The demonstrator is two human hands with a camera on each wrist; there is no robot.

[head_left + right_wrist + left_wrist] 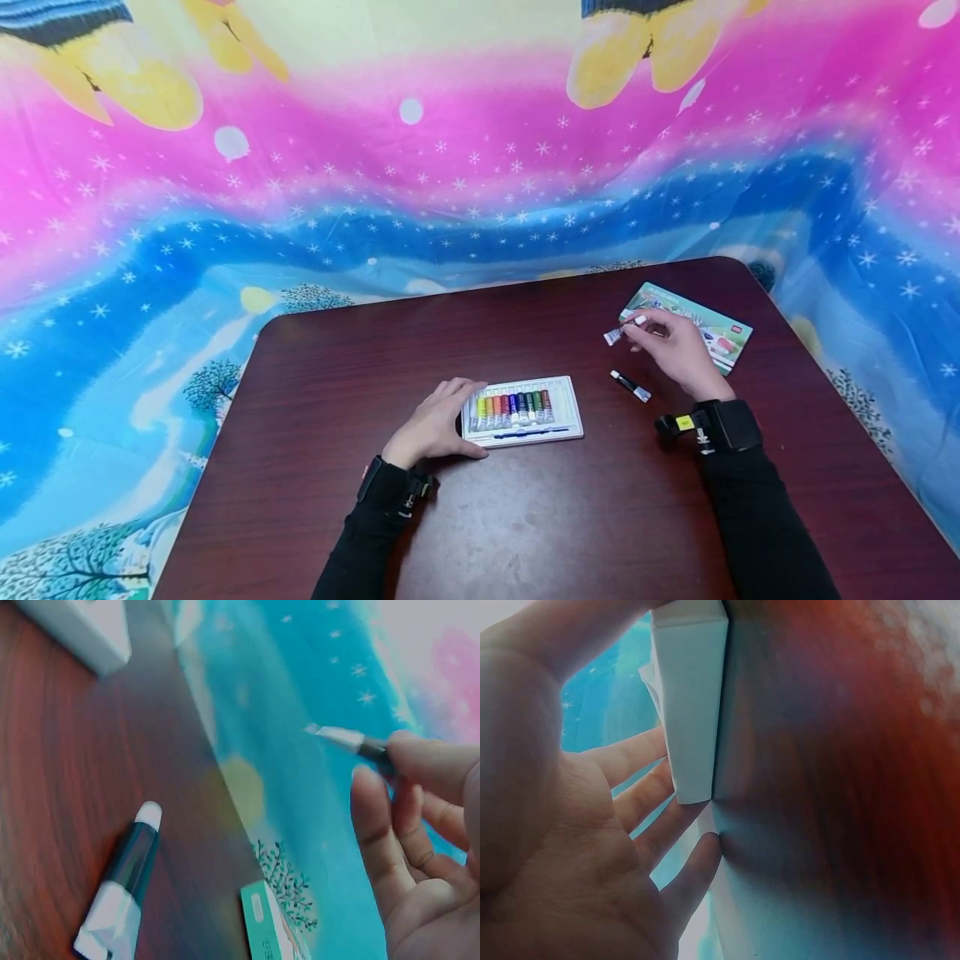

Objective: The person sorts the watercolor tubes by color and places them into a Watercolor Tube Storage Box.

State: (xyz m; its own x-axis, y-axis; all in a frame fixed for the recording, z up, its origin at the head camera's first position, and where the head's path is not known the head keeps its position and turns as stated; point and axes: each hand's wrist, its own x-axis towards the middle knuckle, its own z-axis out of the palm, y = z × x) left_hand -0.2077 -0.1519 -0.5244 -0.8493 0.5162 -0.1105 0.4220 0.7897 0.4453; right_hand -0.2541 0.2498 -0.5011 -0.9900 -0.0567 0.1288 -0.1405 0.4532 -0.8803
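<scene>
My left hand (433,422) holds the left end of a white paint tray (569,408), thumb at the near edge and fingers at the far side. In the left wrist view, fingers touch the tray's side wall (690,705). A row of paint tubes (513,407) in several colours lies in the tray, with a blue paintbrush (532,433) along the front. To the right, my right hand (681,352) pinches a small paint tube (341,736) between thumb and fingertips, raised above the table. Below it, another paint tube (631,386) with a dark band and white cap lies on the tabletop.
A green printed cardboard box (729,337) lies flat at the back right, partly behind my right hand. The dark red-brown table (360,358) has rounded back corners. A colourful printed cloth (480,167) hangs behind the table and down its sides.
</scene>
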